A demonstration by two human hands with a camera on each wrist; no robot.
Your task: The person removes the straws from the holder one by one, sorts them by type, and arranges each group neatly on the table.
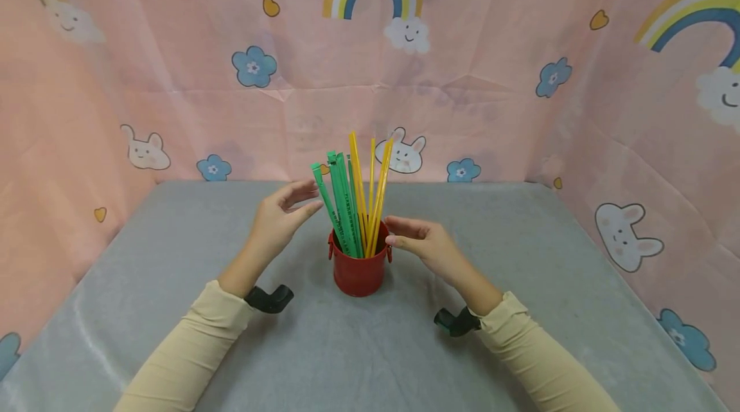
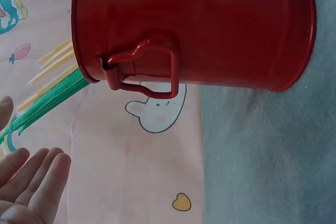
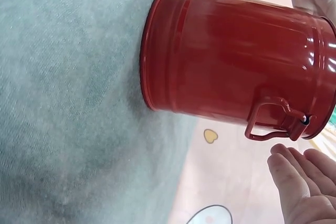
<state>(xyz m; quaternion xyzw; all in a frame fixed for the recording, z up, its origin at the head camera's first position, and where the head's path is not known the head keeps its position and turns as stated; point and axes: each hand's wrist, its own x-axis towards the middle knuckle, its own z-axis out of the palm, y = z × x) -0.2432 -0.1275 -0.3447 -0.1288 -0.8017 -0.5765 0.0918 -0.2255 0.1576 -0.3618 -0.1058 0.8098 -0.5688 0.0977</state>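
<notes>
A small red metal bucket point(image 1: 358, 277) with side handles point(image 2: 174, 72) stands upright on the table. Several green wrapped straws point(image 1: 345, 206) with dark print lean left in it. Several yellow straws point(image 1: 378, 206) stand on its right side, their lower ends hidden by the bucket wall. My left hand point(image 1: 280, 216) is beside the green straws, fingers loosely bent and thumb apart, holding nothing. At the bucket's right rim is my right hand point(image 1: 424, 241), fingertips close to the rim and handle. In the right wrist view its fingers point(image 3: 289, 174) extend below the handle, holding nothing.
A grey cloth point(image 1: 497, 348) covers the table. Behind it and at both sides hangs a pink curtain point(image 1: 191, 45) printed with rainbows, flowers and rabbits. Dark wrist mounts point(image 1: 270, 299) sit at both sleeve cuffs, low over the cloth.
</notes>
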